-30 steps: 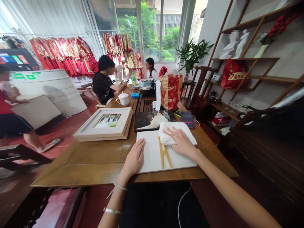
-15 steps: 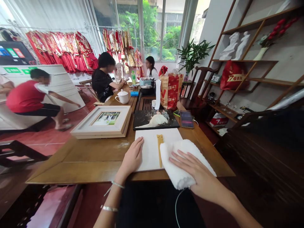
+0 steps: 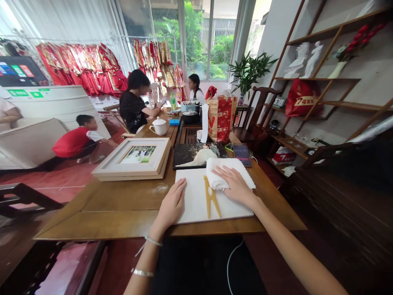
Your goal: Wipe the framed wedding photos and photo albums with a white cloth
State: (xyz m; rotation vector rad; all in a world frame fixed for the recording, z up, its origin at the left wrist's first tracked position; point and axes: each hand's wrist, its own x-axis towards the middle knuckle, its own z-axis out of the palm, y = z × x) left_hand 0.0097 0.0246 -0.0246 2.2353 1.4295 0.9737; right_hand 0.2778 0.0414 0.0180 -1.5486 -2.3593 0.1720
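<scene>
A flat white board (image 3: 196, 205) lies on the wooden table in front of me. My left hand (image 3: 173, 203) rests on its left edge, fingers stretched out and close together, holding nothing. On the board's far right part my right hand (image 3: 235, 184) presses down on a folded white towel (image 3: 215, 166), holding it under spread fingers. Left of the towel is a mustard-yellow forked shape (image 3: 208, 200) like a clothespin, with an oval opening and two legs. Whether it is a loose piece or a print, I cannot tell. Part of the board is hidden under the towel.
Stacked light wood picture frames (image 3: 135, 157) stand left, a dark photo panel (image 3: 187, 155) beyond the board. Behind are a phone (image 3: 242, 155), paper bag (image 3: 222, 119) and white teapot (image 3: 159, 126). Two people sit farther along the table; another person in red (image 3: 72, 141) crouches left.
My right hand has pushed the towel away from me and slightly left, uncovering the yellow shape's second leg and the board's near right corner. My left hand stays put. The person in red has crouched lower.
</scene>
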